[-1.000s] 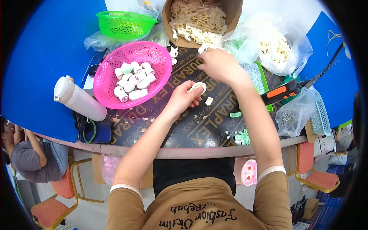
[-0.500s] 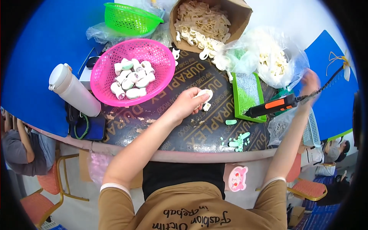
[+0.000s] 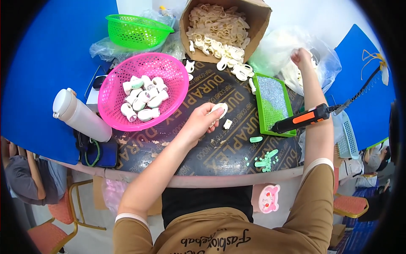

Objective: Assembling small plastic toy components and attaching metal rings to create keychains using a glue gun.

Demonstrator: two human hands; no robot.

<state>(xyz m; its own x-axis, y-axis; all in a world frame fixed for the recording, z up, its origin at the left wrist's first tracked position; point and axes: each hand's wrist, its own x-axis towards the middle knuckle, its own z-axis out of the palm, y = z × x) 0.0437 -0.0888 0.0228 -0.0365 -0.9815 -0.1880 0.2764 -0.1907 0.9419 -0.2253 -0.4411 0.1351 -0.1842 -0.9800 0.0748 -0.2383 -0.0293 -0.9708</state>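
My left hand (image 3: 202, 122) pinches a cream oval plastic part with a ring-like rim (image 3: 220, 111) above the table. Just right of those fingers lies a small white block-shaped piece (image 3: 227, 124). My right arm stretches far forward, and my right hand (image 3: 301, 58), its fingers curled, is at the clear plastic bag (image 3: 327, 67) of cream parts. What those fingers hold, if anything, is hidden. A black and orange electric screwdriver (image 3: 301, 119) hangs on a coiled cord across my right forearm. Below its tip is a green tray (image 3: 292, 111) with small silvery pieces.
A pink basket (image 3: 175, 101) with several assembled white pieces stands left, beside a white bottle (image 3: 82, 116). Behind are a green basket (image 3: 137, 34) and a cardboard box (image 3: 258, 31) spilling cream parts. Green pieces (image 3: 266, 161) lie near the table's front edge.
My right hand has moved forward and left, from beside the screwdriver to the plastic bag. My left hand keeps hold of the cream part, and the view has shifted slightly.
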